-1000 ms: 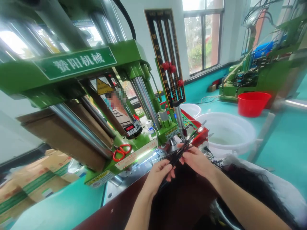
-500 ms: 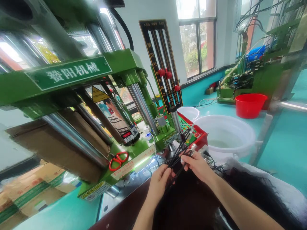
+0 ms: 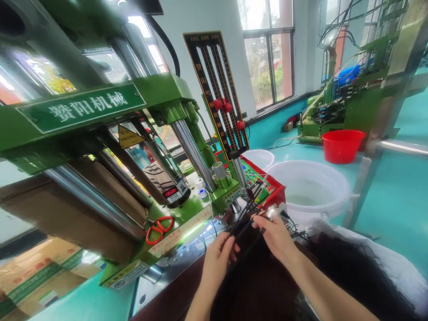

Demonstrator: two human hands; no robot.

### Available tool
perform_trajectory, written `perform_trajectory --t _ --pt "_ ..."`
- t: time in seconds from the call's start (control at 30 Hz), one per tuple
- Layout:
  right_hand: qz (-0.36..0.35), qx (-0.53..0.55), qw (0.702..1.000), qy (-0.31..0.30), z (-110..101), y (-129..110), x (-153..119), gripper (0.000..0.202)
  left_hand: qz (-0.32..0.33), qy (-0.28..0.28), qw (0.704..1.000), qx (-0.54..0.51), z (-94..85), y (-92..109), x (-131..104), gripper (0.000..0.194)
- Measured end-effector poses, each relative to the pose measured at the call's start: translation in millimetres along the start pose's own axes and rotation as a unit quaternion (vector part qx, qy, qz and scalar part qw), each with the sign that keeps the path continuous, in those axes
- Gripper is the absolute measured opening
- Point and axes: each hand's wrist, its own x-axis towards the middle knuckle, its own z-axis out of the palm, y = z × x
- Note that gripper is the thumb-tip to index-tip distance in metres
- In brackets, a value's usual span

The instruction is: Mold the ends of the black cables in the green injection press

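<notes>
My left hand [image 3: 219,255] is closed around a small bundle of thin black cables [image 3: 241,219], which stick out past its thumb toward the machine. To its right, my right hand [image 3: 274,232] pinches one of the black strands between thumb and fingertips. The far ends of the cables reach toward the red-edged control panel [image 3: 276,195]; how those ends are finished is too small and blurred to tell. Below the hands lies a dark brown surface [image 3: 167,296]. Beside my right forearm, a heap of black cables [image 3: 351,267] rests on white sheeting [image 3: 397,263].
A green press [image 3: 167,96] stands ahead and left, with red-handled scissors [image 3: 159,229] and a blue-and-white tape roll [image 3: 202,193] on its base. White tubs [image 3: 341,187] and a red bucket [image 3: 343,147] stand right. Cardboard boxes [image 3: 40,272] lie lower left. Someone in a striped top [image 3: 157,176] is behind the press.
The view has turned slightly right, so the press sits further left. The cable bundle's far ends have dropped lower. Both hands keep their hold, with my right hand's fingers shifted slightly along the strands.
</notes>
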Motion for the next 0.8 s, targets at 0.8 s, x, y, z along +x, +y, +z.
perform_trajectory --t 0.8 --pt "0.010 0.084 0.995 -0.059 -30 -33 14 0.016 0.036 -0.096 0.987 0.122 27.2 22 29 0.022"
